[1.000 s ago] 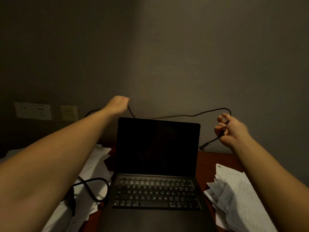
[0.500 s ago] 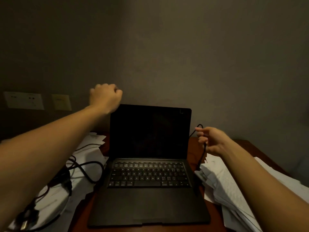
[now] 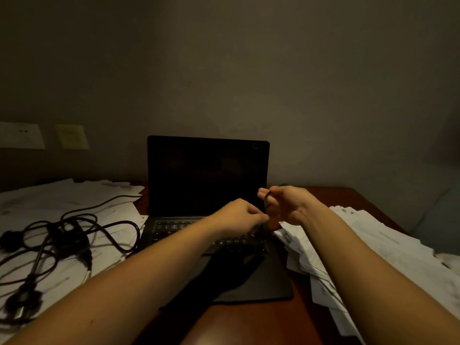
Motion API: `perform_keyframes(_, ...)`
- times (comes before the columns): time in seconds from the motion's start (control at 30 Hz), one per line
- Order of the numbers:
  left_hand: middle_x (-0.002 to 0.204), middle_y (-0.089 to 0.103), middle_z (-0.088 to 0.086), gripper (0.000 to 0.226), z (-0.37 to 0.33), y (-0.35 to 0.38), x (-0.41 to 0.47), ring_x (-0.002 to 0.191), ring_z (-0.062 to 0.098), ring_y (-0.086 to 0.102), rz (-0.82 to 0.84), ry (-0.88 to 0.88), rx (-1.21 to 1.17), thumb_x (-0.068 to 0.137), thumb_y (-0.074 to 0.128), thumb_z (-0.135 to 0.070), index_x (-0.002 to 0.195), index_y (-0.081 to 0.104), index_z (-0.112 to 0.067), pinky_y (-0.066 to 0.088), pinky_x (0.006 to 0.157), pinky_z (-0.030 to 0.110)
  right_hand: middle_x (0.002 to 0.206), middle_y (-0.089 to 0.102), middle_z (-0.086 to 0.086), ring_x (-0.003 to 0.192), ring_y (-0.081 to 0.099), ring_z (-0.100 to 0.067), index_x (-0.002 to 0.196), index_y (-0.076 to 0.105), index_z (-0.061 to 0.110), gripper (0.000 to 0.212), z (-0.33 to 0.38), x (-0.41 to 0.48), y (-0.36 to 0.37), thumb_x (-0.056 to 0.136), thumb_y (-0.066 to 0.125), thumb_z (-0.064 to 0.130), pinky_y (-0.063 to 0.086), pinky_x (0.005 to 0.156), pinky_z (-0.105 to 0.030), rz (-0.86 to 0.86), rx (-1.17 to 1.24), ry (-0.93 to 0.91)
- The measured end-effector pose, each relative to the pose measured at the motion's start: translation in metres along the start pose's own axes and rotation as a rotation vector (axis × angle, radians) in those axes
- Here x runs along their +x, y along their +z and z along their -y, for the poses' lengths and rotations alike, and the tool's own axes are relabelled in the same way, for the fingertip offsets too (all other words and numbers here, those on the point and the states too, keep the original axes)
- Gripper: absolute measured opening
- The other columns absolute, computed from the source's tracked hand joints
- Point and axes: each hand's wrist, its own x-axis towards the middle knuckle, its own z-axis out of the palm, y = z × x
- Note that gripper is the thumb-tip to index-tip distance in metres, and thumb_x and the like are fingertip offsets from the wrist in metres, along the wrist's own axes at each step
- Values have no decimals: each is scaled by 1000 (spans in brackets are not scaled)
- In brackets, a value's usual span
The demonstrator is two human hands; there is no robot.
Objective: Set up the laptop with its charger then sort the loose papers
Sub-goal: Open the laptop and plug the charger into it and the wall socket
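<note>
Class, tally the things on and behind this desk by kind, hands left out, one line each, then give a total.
Open black laptop: 1
Heaps of loose white paper, left and right: 2
Tangle of black charger cable: 1
Wall plates, white and cream: 2
Total: 6

The single head view looks forward and down from close above the desk (image 3: 249, 324), facing the laptop (image 3: 206, 175) and wall (image 3: 249, 70).

left hand (image 3: 239, 217) fingers pinched | right hand (image 3: 290, 204) fingers curled | hands nearly touching
</note>
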Motion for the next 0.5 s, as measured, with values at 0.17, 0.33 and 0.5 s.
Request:
perform_keyframes(0.17, 84, 75, -1, 20, -6, 11, 6, 73, 8, 69, -47, -37, -98, 96, 65, -34, 90, 77, -19, 53, 65, 23, 99, 72, -9, 83, 72, -16, 122, 59, -1, 23, -8, 8, -7, 105, 46, 8, 59, 69, -35, -26, -118, -52)
perform_keyframes(0.33, 87, 76, 4, 21, -8, 18, 7, 74, 11, 71, 18, -136, -286, 98, 62, -24, 99, 75, -8, 52, 64, 25, 91, 74, -13, 80, 72, -22, 103, 64, 7, 7, -12, 8, -17, 97, 64, 10, 59, 76, -39, -118, -335, -197)
perform_keyframes(0.5, 88, 68, 2, 23, -8, 21, 13, 72, 10, 64, 123, -255, -498, 102, 55, -23, 107, 73, -9, 48, 71, 26, 140, 53, -13, 120, 54, -28, 145, 41, 14, 51, -16, 26, -39, 99, 61, 28, 47, 94, -41, -310, -599, -437)
